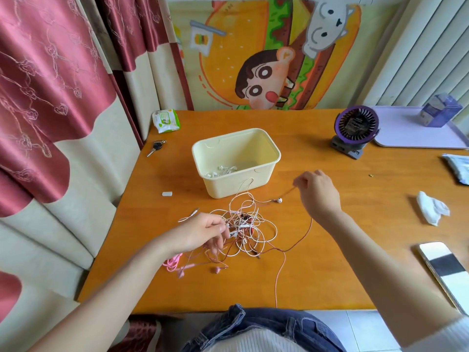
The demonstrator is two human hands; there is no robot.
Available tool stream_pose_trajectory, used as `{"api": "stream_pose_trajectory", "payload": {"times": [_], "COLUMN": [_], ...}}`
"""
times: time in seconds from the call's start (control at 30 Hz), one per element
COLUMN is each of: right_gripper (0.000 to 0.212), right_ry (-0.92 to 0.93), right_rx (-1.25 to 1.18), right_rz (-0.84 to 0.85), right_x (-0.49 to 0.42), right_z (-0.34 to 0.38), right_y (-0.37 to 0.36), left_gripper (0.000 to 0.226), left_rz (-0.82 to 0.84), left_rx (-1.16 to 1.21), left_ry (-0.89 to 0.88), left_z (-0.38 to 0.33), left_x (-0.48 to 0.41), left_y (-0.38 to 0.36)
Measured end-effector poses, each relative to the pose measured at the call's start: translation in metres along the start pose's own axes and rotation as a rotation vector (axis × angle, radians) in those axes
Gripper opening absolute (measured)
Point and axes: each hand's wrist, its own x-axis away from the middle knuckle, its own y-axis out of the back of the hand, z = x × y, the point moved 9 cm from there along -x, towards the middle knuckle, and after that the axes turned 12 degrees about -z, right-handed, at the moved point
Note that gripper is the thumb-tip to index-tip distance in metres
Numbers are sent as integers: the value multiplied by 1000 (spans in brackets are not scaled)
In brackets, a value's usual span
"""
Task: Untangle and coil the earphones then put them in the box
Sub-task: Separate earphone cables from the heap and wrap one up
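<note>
A person sits at an orange wooden table (330, 250), seen from above through a head-worn camera. In the middle of the table, just near of a cream plastic box (275, 158), lies a tangle of earphones (248, 224): white, pink and reddish-brown cords looped through one another.

The left hand (203, 233) is at the left edge of the tangle, with thumb and fingertips closed in a pinch on a few white strands. The right hand (318, 191) is raised to the right of the box, well clear of the heap. Its fingers are curled and its fingertips are drawn together on a thin cord. This appears to be the reddish-brown cord (281, 275), which rises beside the wrist and also trails off the near edge of the table.

A white earbud (278, 200) lies loose between the right hand and the tangle. A pink pair (177, 264) sits at the near left of the heap. One white pair (220, 171) already lies in the box.

The step in hand looks like untangling, by drawing one cord free while the other hand steadies the knot. Next, the pulled cord likely needs following back through its loops. A hard tug could tighten the knot. Coiling and boxing are not yet done for this pair.
</note>
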Motion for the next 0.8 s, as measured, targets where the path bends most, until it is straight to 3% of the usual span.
{"api": "stream_pose_trajectory", "payload": {"times": [0.07, 0.2, 0.3, 0.4, 0.47, 0.6, 0.8], "right_gripper": [20, 21, 26, 27, 26, 17, 23], "right_ry": [194, 534, 508, 415, 435, 436, 243], "right_rx": [-19, -307, -367, -352, -288, -270, -258], "right_rz": [42, 166, 394, 449, 417, 343, -71], "right_x": [15, 65, 88, 85, 80, 65, 13], "right_z": [31, 109, 126, 117, 113, 105, 71], "right_y": [-4, -1, -17, -25, -23, -13, 31], "left_gripper": [25, 24, 26, 18, 8, 11, 30], "left_rz": [-49, -87, -106, -177, -195, -151, -58], "left_rx": [6, 4, 25, 72, 107, 6, -98], "left_ry": [-45, -150, -192, -217, -208, -137, 33], "left_z": [-12, -35, -45, -49, -45, -22, 28], "left_x": [-3, -10, -12, -13, -14, -15, -10], "left_y": [1, -3, -5, 0, 4, 5, 3]}}
